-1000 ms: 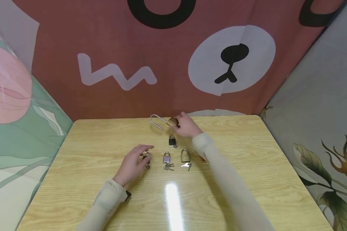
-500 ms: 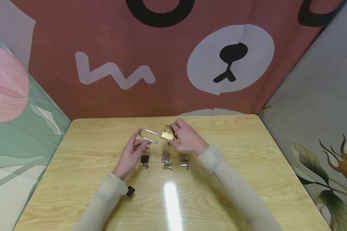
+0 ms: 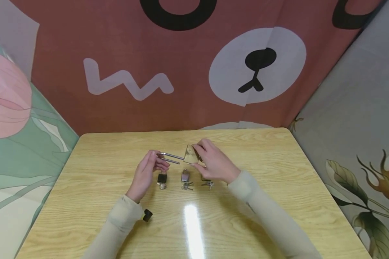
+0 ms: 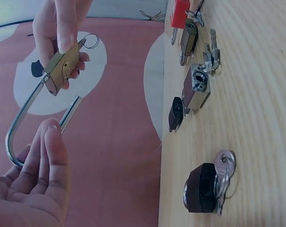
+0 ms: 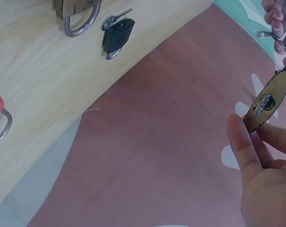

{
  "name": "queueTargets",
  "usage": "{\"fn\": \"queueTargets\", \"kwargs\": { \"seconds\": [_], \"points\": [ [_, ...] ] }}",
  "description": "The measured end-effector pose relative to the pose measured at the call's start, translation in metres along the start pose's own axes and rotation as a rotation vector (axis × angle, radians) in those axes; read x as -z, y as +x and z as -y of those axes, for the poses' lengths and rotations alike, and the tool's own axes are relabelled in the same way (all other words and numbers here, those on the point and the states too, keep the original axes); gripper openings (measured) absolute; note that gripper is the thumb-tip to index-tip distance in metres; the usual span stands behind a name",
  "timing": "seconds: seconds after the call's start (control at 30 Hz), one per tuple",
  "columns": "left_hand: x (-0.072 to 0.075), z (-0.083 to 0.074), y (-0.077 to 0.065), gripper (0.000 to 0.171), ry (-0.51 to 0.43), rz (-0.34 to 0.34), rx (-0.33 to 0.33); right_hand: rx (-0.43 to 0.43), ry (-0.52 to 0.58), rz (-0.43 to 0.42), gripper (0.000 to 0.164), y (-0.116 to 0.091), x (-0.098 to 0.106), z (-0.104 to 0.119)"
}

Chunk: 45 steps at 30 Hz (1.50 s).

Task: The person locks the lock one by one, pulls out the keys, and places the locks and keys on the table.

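Note:
A large brass padlock [image 3: 190,154] is held up over the back middle of the table, its long shackle [image 4: 21,120] swung out with one leg free of the body. My right hand [image 3: 215,162] grips the brass body between thumb and fingers. A key [image 5: 264,103] sits in the keyhole on its underside, and a ring [image 4: 91,41] hangs from it. At the other end, my left hand [image 3: 146,172] holds the curved bend of the shackle, fingers covering part of it.
Below the hands, a black padlock [image 3: 162,178], a purple padlock [image 3: 185,176] and a partly hidden brass padlock [image 4: 189,40] lie on the wooden table [image 3: 94,201] with keys beside them. Another black padlock [image 5: 119,35] and a red one [image 4: 180,13] also lie there. A patterned curtain [image 3: 133,115] hangs behind.
The right hand has brought the brass padlock from the back edge nearer the person. The left hand has left the small black padlock and taken hold of the shackle's bend.

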<state>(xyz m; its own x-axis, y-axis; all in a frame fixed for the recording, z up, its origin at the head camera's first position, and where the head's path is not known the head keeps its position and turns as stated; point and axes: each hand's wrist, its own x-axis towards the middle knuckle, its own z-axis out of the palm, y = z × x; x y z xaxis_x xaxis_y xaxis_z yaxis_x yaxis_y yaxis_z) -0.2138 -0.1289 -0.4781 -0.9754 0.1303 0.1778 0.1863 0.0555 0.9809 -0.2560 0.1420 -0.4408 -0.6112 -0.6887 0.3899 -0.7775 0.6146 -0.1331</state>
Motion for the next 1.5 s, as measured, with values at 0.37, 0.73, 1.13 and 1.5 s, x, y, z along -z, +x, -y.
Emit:
{"fn": "queueTargets", "kwargs": {
  "seconds": [0.37, 0.73, 1.13, 1.5],
  "points": [
    [-0.006, -0.006, 0.001, 0.026, 0.028, -0.041, -0.073, 0.067, 0.038, 0.014, 0.058, -0.01, -0.004, 0.003],
    [-0.008, -0.005, -0.003, 0.031, 0.038, -0.001, -0.108, 0.07, 0.009, 0.019, 0.059, -0.012, -0.007, 0.004],
    [-0.011, -0.002, -0.003, 0.028, 0.013, 0.011, 0.019, 0.159, -0.138, -0.003, 0.062, -0.015, -0.006, 0.005],
    [-0.018, -0.001, -0.004, 0.032, 0.024, 0.033, 0.083, -0.097, 0.588, 0.025, 0.065, -0.015, -0.014, 0.0]
  ]
}}
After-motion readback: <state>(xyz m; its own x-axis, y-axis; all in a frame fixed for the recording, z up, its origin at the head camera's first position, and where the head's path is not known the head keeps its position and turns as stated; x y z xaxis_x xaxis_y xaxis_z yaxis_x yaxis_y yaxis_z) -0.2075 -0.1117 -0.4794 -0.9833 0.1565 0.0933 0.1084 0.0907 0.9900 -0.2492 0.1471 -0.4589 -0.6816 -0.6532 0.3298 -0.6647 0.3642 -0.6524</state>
